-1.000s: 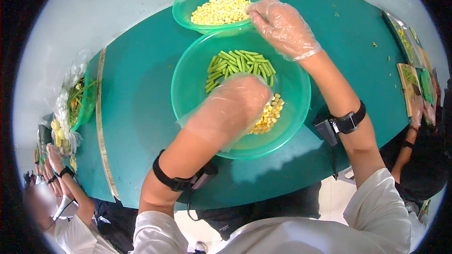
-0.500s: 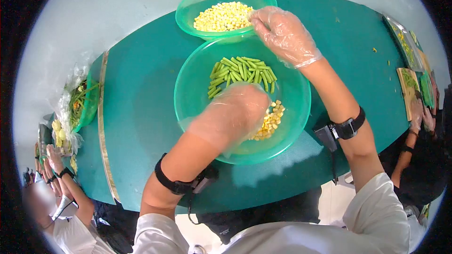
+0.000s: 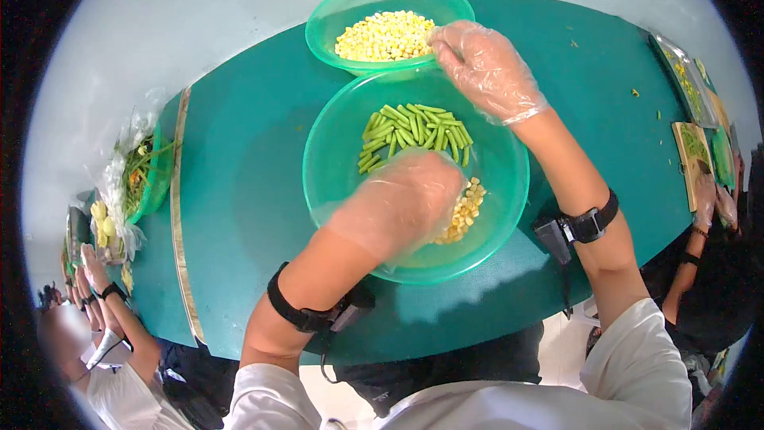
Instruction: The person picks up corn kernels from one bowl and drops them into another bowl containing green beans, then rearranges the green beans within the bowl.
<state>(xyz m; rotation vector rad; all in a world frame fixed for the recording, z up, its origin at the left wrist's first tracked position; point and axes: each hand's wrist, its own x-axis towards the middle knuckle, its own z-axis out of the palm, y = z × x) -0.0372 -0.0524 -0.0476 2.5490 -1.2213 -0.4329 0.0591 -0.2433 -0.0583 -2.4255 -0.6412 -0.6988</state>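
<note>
My left hand (image 3: 410, 199), in a clear plastic glove, is curled down inside the near green bowl (image 3: 330, 131). Its fingertips are hidden under the hand, between cut green beans (image 3: 422, 127) and a small pile of yellow corn kernels (image 3: 465, 211). At the right rim of the far green bowl (image 3: 322, 28) is my right hand (image 3: 489, 68), also gloved. Its fingers are bent together by the kernels; whatever they hold is too small to make out. That far bowl contains many pale yellow corn kernels (image 3: 386, 36).
Both bowls stand on a green table (image 3: 239, 191). A green basket (image 3: 159, 179) of vegetable scraps with plastic film is at the left, near a person's hand (image 3: 94, 267). At the right, another person's hands (image 3: 708, 199) work at a cutting board (image 3: 686, 163) beside a tray (image 3: 680, 72).
The whole view has shifted slightly, so the bowls appear a little lower and further right. Both hands keep nearly the same places relative to the bowls.
</note>
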